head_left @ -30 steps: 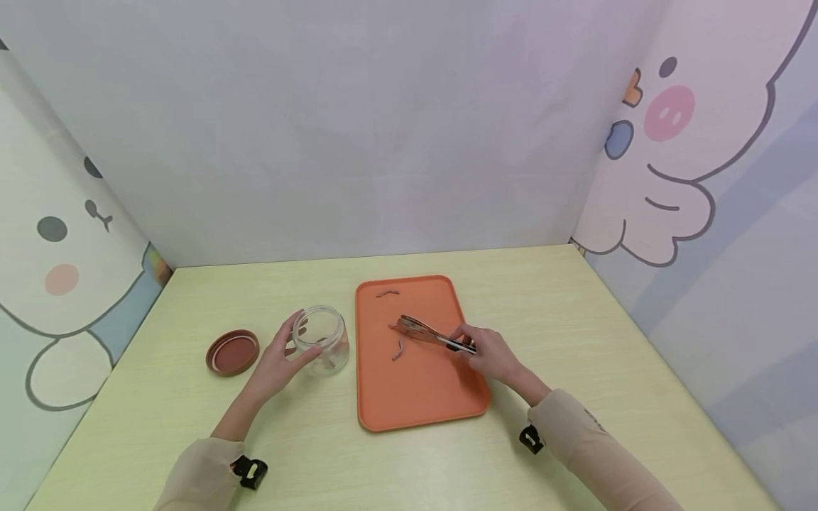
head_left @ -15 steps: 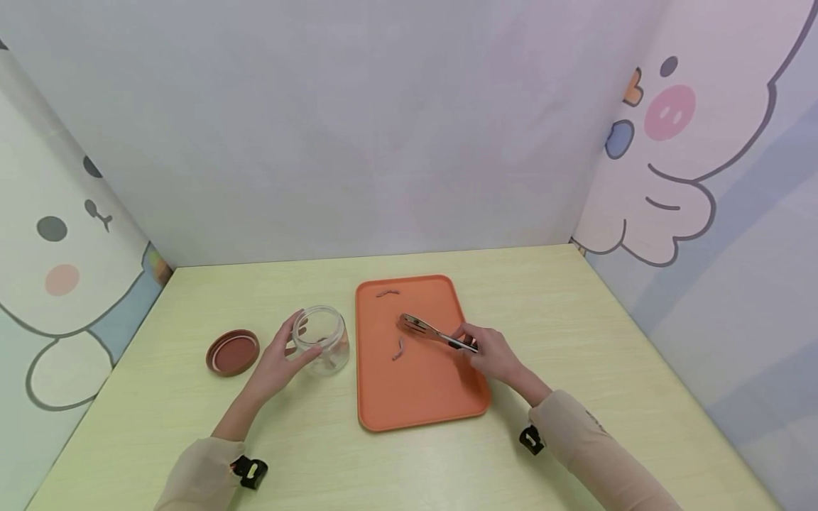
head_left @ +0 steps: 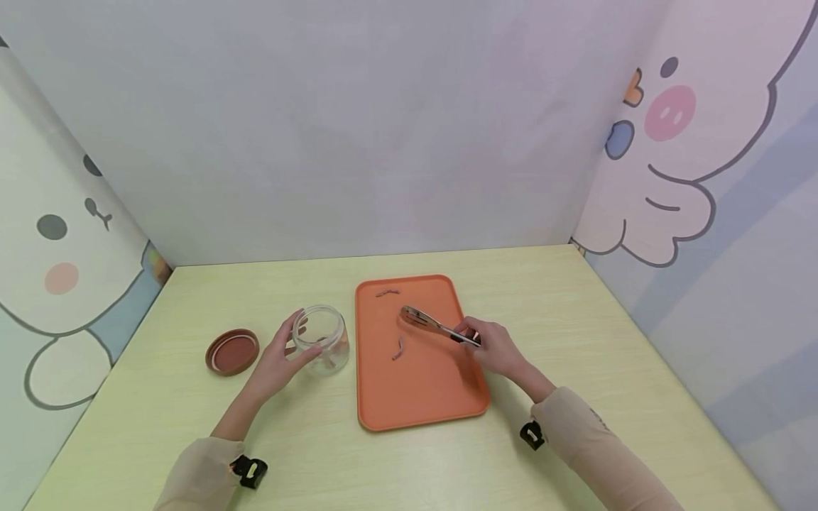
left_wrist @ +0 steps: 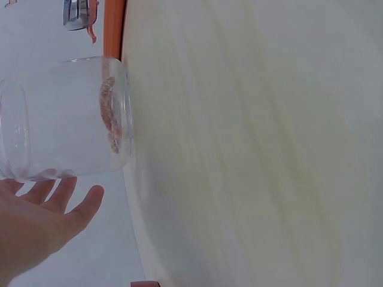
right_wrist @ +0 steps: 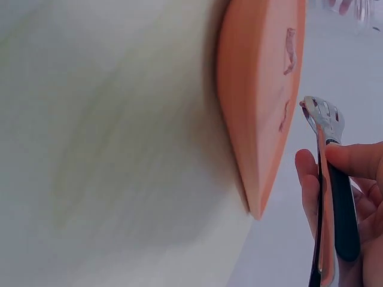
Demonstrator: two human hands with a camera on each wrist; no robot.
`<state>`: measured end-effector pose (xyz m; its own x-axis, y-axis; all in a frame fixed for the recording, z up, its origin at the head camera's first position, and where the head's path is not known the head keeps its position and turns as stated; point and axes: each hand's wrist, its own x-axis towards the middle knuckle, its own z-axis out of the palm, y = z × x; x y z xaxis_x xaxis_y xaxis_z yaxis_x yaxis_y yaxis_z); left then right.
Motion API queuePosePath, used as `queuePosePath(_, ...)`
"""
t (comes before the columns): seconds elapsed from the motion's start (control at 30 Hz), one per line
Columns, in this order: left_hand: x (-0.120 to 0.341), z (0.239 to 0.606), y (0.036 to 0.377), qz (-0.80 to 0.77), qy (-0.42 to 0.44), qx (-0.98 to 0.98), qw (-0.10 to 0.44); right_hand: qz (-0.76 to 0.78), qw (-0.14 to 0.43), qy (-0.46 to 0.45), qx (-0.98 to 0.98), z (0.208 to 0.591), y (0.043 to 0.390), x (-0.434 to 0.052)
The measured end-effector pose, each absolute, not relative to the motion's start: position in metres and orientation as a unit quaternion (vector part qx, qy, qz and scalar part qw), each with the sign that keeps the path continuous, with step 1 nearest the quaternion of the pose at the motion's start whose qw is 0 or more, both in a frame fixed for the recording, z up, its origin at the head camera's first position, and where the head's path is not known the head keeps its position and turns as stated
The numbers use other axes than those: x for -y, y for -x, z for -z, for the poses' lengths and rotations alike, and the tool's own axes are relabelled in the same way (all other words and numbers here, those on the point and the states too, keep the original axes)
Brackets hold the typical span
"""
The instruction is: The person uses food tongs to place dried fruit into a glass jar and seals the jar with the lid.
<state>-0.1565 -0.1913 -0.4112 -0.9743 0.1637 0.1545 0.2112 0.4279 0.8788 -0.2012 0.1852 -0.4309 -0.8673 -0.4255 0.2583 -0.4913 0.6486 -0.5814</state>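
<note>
The left hand (head_left: pixel 276 362) is curled round a clear glass jar (head_left: pixel 322 338) with no lid on. The jar stands on the pale table (head_left: pixel 575 319), just left of an orange tray (head_left: pixel 415 397). Some small reddish bits lie at its bottom. The right hand (head_left: pixel 497 349) grips shiny metal tongs (head_left: pixel 434 326) with dark handles, tips shut, above the tray. A thin pinkish strip (head_left: pixel 398 348) lies on the tray under the tongs. Another strip (head_left: pixel 387 292) lies at the far end. A brown lid (head_left: pixel 233 351) lies left of the jar.

Tongs (head_left: pixel 429 326): polished metal with black matt handles. Jar (head_left: pixel 322 338): clear, glossy glass or plastic. Tray (head_left: pixel 415 390): smooth matt orange plastic; table (head_left: pixel 575 312): pale wood-grain.
</note>
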Motion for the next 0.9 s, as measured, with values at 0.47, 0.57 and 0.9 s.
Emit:
queuePosePath(0.47,0.191,0.41,0.157,0.522,0.108,0.846,0.019,-0.354,0.079,-0.289,0.886,0.401,0.203,-0.181)
queuePosePath(0.57,0.191,0.411,0.157,0.524,0.106,0.845,0.019,-0.358,0.083,-0.299,0.881,0.394,0.202,-0.178)
queuePosePath(0.9,0.191,0.411,0.157,0.521,0.109,0.846,0.017,-0.358,0.101,-0.338,0.864,0.37,0.196,-0.16)
